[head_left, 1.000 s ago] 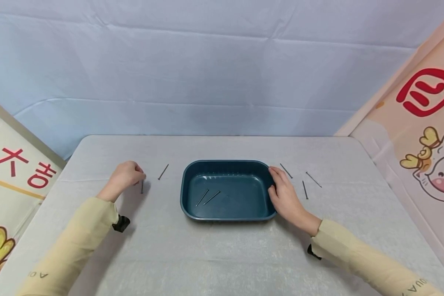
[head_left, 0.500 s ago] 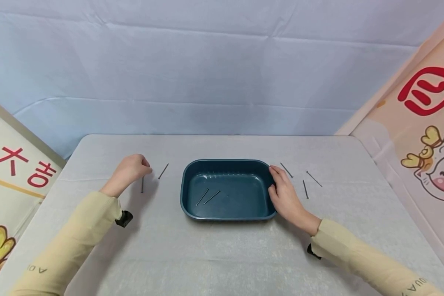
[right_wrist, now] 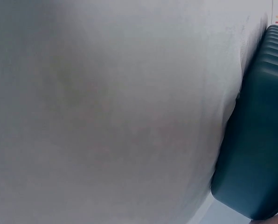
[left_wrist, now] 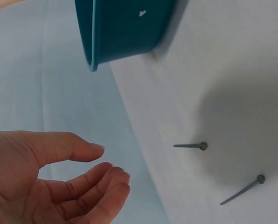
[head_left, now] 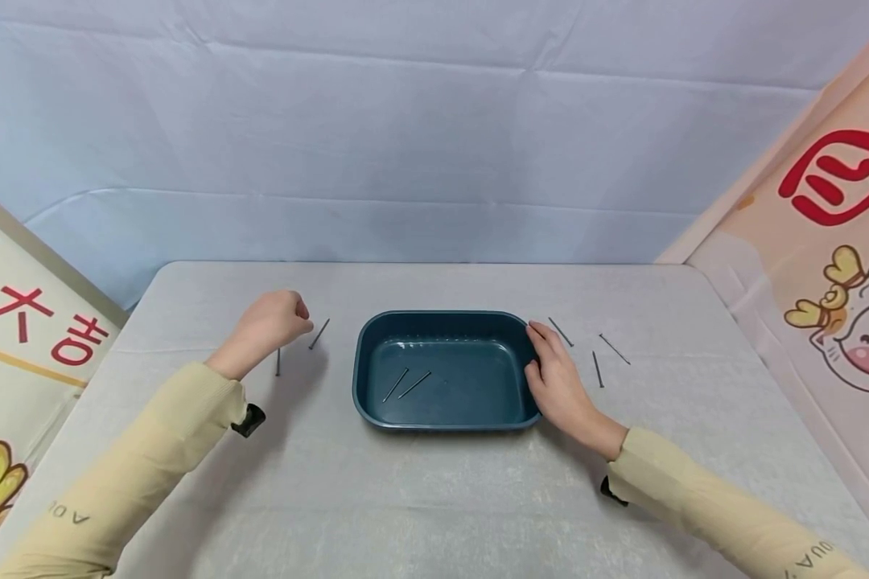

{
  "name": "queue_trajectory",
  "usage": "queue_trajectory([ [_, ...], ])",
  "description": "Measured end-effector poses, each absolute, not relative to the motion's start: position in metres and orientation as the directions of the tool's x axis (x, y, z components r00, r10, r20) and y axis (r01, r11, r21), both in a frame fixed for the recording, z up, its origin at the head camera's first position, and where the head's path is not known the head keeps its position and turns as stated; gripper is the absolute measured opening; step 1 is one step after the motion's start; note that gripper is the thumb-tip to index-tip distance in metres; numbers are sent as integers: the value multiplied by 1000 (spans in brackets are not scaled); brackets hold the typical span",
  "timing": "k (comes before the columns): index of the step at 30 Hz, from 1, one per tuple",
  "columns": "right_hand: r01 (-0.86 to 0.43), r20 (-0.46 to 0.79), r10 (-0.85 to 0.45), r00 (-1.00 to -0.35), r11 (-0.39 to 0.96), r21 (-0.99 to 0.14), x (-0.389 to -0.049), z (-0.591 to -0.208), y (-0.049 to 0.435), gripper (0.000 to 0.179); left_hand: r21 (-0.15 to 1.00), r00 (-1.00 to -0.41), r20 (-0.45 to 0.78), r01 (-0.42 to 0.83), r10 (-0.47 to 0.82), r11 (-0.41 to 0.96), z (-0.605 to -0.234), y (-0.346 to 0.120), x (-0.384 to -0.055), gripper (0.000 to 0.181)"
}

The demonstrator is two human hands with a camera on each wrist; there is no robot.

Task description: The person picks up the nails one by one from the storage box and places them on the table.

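A dark teal plastic basin [head_left: 445, 426] stands mid-table with two nails [head_left: 414, 385] on its floor. My right hand [head_left: 565, 394] holds its right wall, thumb over the rim. In the right wrist view, the basin's outer wall [right_wrist: 255, 140] fills the right side, with only a bit of finger at the corner. My left hand [head_left: 264, 326] hovers left of the basin, close to a slanted nail [head_left: 319, 334]; another nail [head_left: 278, 363] lies partly behind the wrist. In the left wrist view, thumb and fingers of the left hand [left_wrist: 73, 182] are parted with nothing between them.
Three nails lie right of the basin, one nail [head_left: 561, 332] close to its far corner and the others, a nail [head_left: 598, 370] and a nail [head_left: 614, 349], farther out. A pale cloth covers the table [head_left: 420, 490]; a hanging cloth [head_left: 420, 161] stands behind it.
My left hand has moved right and away from me, off the nearer left nail toward the slanted one. The right hand, basin and nails have stayed put.
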State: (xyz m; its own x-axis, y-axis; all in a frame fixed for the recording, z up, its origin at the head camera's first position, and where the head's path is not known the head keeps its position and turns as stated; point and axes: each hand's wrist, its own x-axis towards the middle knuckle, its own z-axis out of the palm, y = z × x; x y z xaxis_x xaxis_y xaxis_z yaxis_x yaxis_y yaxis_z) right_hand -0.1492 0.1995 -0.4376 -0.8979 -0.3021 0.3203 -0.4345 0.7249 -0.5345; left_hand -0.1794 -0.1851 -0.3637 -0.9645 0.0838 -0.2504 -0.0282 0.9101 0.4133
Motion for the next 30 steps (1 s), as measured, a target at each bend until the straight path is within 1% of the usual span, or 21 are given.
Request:
queue_trajectory([
  [12, -439, 319, -308, -896, 725, -531, -149, -437, 200, 47, 372, -966, -233, 16, 110, 928, -356, -172, -182, 28],
  [30, -431, 310, -306, -900, 726, -535, -149, -438, 200, 47, 342, -965, -188, 108, 181, 933, -342, -149, -180, 20],
])
